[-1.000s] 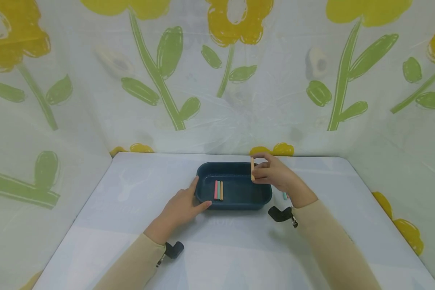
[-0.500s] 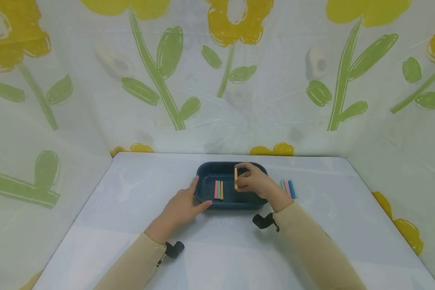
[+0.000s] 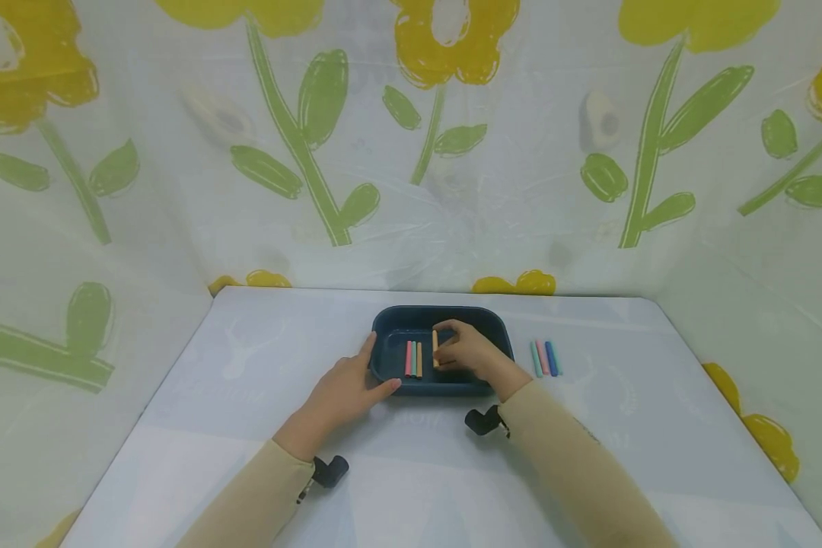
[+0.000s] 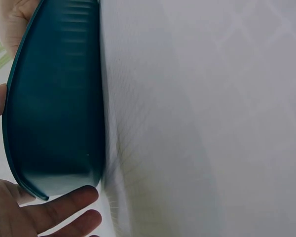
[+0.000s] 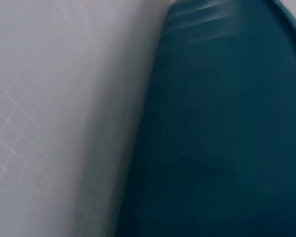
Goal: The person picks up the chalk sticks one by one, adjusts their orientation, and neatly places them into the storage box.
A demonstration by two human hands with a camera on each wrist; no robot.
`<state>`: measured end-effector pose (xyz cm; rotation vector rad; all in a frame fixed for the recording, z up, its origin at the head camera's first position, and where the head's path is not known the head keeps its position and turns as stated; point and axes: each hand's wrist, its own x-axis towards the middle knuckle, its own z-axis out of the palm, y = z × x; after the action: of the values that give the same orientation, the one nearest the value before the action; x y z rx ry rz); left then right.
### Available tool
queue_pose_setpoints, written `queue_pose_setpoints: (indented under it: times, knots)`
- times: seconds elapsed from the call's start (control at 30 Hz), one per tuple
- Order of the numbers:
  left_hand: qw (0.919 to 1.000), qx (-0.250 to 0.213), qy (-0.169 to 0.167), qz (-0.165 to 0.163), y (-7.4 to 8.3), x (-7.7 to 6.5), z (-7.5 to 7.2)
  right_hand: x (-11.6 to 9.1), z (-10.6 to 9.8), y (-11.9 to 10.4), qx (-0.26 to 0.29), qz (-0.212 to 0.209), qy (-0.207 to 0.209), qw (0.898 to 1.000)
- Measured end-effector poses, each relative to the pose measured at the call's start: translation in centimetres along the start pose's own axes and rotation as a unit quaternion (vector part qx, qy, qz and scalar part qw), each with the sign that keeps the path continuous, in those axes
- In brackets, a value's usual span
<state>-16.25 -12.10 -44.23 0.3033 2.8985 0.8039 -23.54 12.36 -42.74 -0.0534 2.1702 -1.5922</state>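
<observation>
An orange chalk stick [image 3: 434, 340] stands out inside the dark teal tray [image 3: 445, 390], at about the middle of the tray's length, its long side running from the far rim toward the near one. The right hand [image 3: 471, 352] pinches it between the thumb and fingers, reaching in over the tray's right half; whether the stick touches the tray's floor cannot be told. Left of it, on the tray's floor, three more sticks lie side by side, nearly parallel to it: a pink chalk [image 3: 408, 358], a mint chalk [image 3: 414, 359] and a tan-orange chalk [image 3: 419, 360], the last being nearest the held one.

At the tray's left end the left hand [image 3: 342, 392] rests with its fingers spread wide and fairly straight, the thumb on the near rim and the other fingers against the end wall. The left wrist view shows the thumb touching the rim.

Just beyond the tray's right end, on the pale tabletop [image 3: 411, 472], lies a second group: a green chalk [image 3: 536, 359], a light pink chalk [image 3: 543, 356], a blue chalk [image 3: 552, 358] and a pale teal chalk [image 3: 558, 364]. Beige sleeves [image 3: 582, 472] come in from the near side of the tray, and behind it hangs a white sheet [image 3: 493, 205] printed with yellow flowers.
</observation>
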Motion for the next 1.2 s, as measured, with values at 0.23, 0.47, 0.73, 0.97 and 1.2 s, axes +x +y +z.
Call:
queue_pose_setpoints:
  times: [0.23, 0.47, 0.73, 0.97, 1.2]
  knots:
    - [1.0, 0.002, 0.001, 0.0, -0.1, 0.1, 0.0, 0.8, 0.9, 0.2, -0.063, 0.015, 0.006, 0.998]
    - [1.0, 0.006, 0.002, 0.001, -0.1, 0.1, 0.0, 1.4, 1.3, 0.6, -0.092, 0.022, 0.008, 0.996]
    - [1.0, 0.005, 0.004, 0.005, -0.2, 0.2, 0.0, 1.5, 1.5, 0.8, -0.112, 0.016, 0.015, 0.993]
    - [0.9999, 0.006, 0.007, 0.01, -0.2, 0.1, -0.2, 1.2, 1.6, 0.6, -0.12, 0.016, 0.018, 0.992]
    - [1.0, 0.004, 0.004, 0.007, 0.0, 0.0, -0.4, 1.2, 1.7, 0.3, -0.118, 0.022, 0.02, 0.993]
